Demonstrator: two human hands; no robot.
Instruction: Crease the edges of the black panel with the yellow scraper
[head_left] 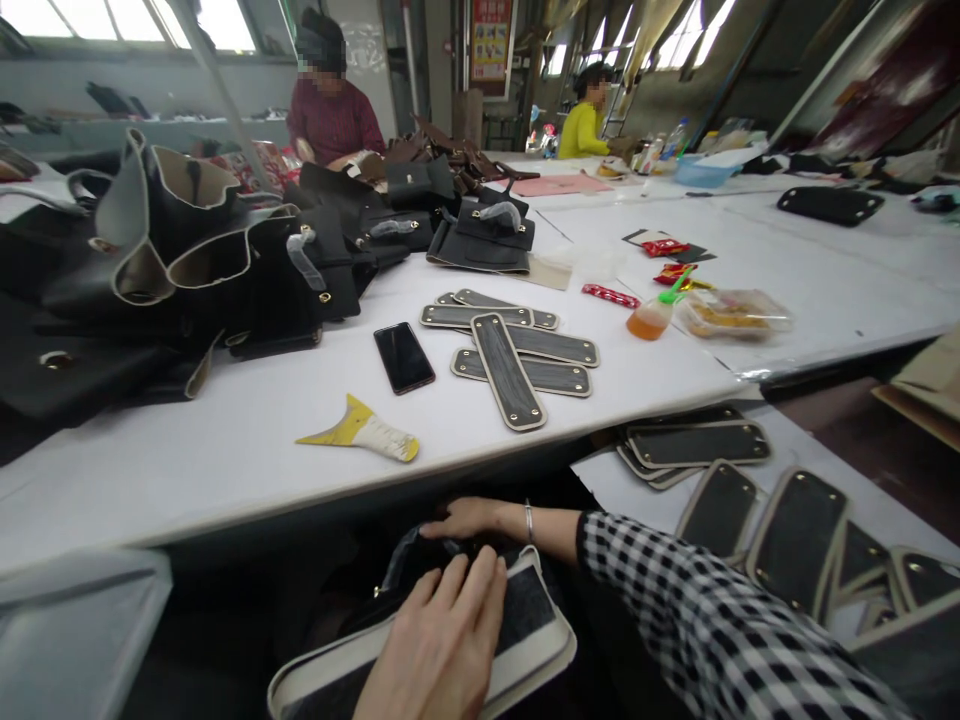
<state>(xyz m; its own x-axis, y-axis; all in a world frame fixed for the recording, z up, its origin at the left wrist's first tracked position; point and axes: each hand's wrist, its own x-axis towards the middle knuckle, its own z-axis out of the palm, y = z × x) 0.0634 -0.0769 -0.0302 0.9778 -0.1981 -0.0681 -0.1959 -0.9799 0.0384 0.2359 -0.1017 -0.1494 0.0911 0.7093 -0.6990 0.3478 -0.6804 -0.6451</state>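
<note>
A black bag with a pale-edged base panel [531,605] lies tilted low in front of me, below the table edge. My left hand [442,635] lies across this panel, its fingers close together and bent over the far rim; the thumb is hidden. Beyond the panel, my right hand [466,518] reaches in from the right, fingers curled on the bag's dark far side beside a plastic-wrapped handle [401,560]. Its fingertips are partly hidden. On the table are several dark strips with pale edges [510,370] and metal studs.
A phone [404,357] and a yellow-and-white tool [364,428] lie near the table's front edge. Black bags [255,260] are heaped at left. More panels [799,540] lie at right. Food box [731,313] and cup [649,318] stand behind. Two people [334,115] [583,130] are farther back.
</note>
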